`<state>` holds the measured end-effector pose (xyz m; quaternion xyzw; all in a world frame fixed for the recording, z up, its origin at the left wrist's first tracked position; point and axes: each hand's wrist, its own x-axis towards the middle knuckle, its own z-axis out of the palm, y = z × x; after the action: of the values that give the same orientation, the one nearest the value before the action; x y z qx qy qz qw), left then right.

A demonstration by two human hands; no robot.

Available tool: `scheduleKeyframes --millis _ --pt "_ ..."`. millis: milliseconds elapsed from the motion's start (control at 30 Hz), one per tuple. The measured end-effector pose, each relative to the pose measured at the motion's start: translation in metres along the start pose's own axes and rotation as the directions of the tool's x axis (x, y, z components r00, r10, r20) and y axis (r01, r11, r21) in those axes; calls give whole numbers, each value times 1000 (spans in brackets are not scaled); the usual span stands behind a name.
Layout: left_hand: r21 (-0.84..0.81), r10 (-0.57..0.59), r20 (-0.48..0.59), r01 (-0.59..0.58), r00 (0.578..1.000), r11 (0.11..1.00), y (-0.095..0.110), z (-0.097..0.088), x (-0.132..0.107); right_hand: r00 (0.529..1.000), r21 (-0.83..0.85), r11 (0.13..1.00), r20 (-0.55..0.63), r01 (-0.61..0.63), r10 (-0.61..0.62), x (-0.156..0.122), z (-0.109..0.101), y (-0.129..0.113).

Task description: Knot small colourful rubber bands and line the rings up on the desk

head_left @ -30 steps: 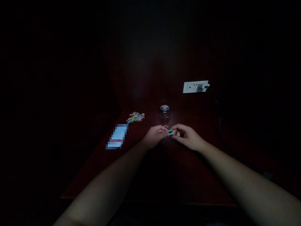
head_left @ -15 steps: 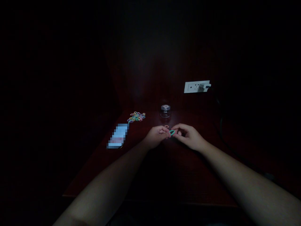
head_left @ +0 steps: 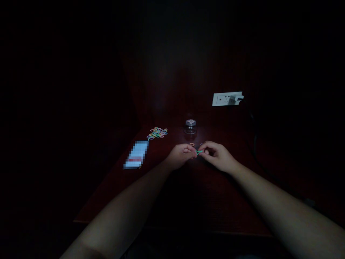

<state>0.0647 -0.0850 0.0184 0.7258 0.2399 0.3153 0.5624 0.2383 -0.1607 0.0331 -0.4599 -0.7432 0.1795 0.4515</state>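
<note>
Between my two hands a green hair tie [head_left: 198, 152] is held just above the dark red table [head_left: 205, 201]. My left hand [head_left: 182, 156] pinches its left end, and my right hand [head_left: 216, 155] pinches the right end between thumb and finger. The band looks narrow, its sides drawn close together. Just beyond my fingers an orange-pink hair tie [head_left: 192, 144] lies on the table. A purplish one [head_left: 201, 144] shows partly by my right fingertips. Farther back stands a small clear jar [head_left: 190, 127] with its lid on.
A pile of several coloured hair ties [head_left: 157, 133] lies at the back left. In front of it is a phone [head_left: 136, 154] with a lit, blurred screen. A white wall socket [head_left: 227, 99] holds a plug, and its dark cable [head_left: 254, 144] runs down at the right.
The green hair tie has gone from an open oval to a narrow, pulled shape between my fingers. Both hands stay nearly in place. The view has shifted slightly.
</note>
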Motion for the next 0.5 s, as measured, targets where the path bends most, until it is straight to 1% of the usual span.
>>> scheduleKeyframes --millis 167,267,400,500 --pt "-20 -7 5 7 1000 1000 0 0 -1 1000 -33 999 -5 -15 15 0 0 0" --pt "-29 10 -3 -10 1000 1000 3 3 -3 1000 -32 999 -9 -22 22 0 0 0" --pt "60 75 20 -76 997 995 10 7 -8 999 -28 999 0 -40 40 0 0 1" --pt "103 93 -10 -92 996 990 12 7 -9 999 -26 998 8 -53 53 0 1 1"
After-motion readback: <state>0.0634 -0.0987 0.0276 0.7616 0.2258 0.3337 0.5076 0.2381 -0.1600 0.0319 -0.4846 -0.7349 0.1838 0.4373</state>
